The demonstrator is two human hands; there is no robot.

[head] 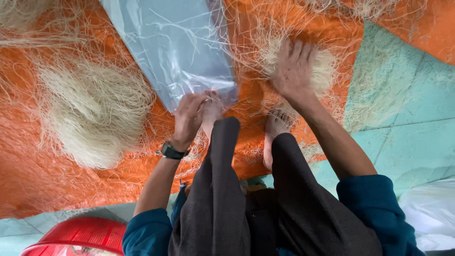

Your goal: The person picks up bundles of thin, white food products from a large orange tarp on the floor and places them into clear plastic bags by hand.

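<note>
A clear plastic bag [175,47] lies on an orange tarp [47,185], mouth toward me. My left hand [188,117], a dark watch on its wrist, pinches the bag's near edge beside my bare foot. My right hand [295,70] reaches forward and presses flat, fingers spread, on a small clump of pale dried noodle-like strands [324,71]. A big heap of the same pale strands [92,109] lies to the left of the bag. I squat, dark trousers and blue sleeves in view.
Loose strands are scattered all over the tarp. A teal tiled floor [403,109] lies at right, with more strands on it. A red plastic basket [78,236] sits bottom left. A white sack [431,213] sits bottom right.
</note>
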